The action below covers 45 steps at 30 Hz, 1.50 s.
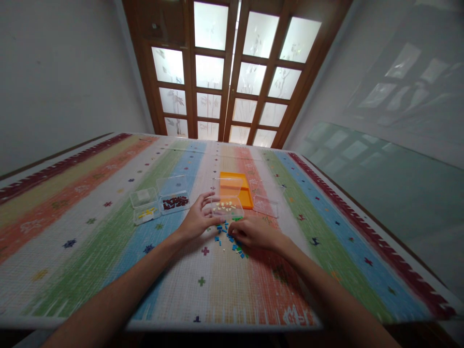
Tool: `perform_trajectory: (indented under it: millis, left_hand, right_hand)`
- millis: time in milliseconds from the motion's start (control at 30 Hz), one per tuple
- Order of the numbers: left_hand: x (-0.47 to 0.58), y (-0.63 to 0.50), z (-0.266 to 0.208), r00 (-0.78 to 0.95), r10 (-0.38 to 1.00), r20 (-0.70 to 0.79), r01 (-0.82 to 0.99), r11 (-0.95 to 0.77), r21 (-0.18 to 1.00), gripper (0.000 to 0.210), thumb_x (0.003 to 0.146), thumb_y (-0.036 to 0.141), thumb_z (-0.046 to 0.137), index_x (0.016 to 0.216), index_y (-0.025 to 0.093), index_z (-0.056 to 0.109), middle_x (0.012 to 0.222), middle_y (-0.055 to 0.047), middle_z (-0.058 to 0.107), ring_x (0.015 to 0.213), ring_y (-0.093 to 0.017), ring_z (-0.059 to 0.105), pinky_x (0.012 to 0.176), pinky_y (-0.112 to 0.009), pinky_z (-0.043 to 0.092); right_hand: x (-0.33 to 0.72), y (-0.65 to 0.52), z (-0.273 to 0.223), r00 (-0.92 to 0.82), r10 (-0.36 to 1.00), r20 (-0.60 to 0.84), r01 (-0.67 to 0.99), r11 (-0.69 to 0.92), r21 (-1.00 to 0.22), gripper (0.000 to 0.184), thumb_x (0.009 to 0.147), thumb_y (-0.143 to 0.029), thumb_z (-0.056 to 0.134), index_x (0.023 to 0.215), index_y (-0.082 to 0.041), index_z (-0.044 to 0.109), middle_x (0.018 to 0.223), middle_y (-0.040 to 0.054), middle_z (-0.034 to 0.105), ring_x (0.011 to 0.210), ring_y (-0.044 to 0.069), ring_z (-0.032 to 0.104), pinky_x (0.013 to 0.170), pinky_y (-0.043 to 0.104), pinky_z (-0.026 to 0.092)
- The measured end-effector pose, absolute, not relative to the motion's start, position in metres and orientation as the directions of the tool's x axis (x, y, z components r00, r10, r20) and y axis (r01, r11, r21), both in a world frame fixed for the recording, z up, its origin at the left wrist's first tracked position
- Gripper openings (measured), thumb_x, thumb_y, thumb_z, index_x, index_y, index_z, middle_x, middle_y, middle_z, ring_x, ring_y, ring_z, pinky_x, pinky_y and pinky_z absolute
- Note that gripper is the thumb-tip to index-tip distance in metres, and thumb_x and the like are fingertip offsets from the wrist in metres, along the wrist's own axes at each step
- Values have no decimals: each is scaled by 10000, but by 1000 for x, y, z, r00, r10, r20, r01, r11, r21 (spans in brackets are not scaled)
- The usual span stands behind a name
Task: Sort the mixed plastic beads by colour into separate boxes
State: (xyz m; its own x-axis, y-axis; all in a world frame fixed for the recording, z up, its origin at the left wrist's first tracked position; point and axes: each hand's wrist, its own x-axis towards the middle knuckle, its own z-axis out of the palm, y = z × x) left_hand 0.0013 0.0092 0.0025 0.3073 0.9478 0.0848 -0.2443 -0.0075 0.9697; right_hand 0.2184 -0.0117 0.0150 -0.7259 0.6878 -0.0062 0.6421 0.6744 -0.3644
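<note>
My left hand [198, 216] curls round the left side of a clear plastic box [237, 213], with the thumb near its front edge. Small pale pieces [225, 207] lie inside that box, and its clear lid stands raised behind. Just in front, small blue bricks [234, 247] and a few green bricks [237, 219] are scattered on the striped tablecloth [174, 270]. Among them my right hand [250, 232] rests low with its fingers pinched together. Whatever is between those fingertips is hidden.
To the left sit an open clear box of dark red pieces [175, 202] and another with yellow pieces [147, 212]. An orange tray [247, 198] lies behind the pale-piece box. A clear, flat plastic case [266, 206] is at its right. Wood-framed glass doors [226, 96] stand beyond the table.
</note>
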Motion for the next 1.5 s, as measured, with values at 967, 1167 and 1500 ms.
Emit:
perform_trajectory:
  millis: [967,1167,1500]
  left_hand:
    - [1,8,3,335,939,82,-237,-1,972,790,608,153,895,1287,231,499,1366,-160,519,916,-208,714,871,-441,596]
    - [0,9,0,350,933,88,-240,-2,971,771,612,153,896,1279,234,517,1352,-150,536,877,-191,714,883,-458,590]
    - [2,6,3,367,926,84,-234,5,972,787,610,174,903,1285,230,502,1374,-158,529,900,-204,717,886,-441,592]
  right_hand:
    - [240,-13,45,-615,786,64,401,380,-834,300,908,-444,617,933,-150,673,621,-59,471,556,88,420,528,216,320]
    - [247,-6,45,-584,809,70,381,349,-856,337,891,-486,637,922,-151,662,583,-68,467,522,86,420,500,214,310]
    - [241,14,66,-545,832,104,659,502,-559,96,831,-215,626,846,-139,682,614,-45,525,546,81,418,552,220,305]
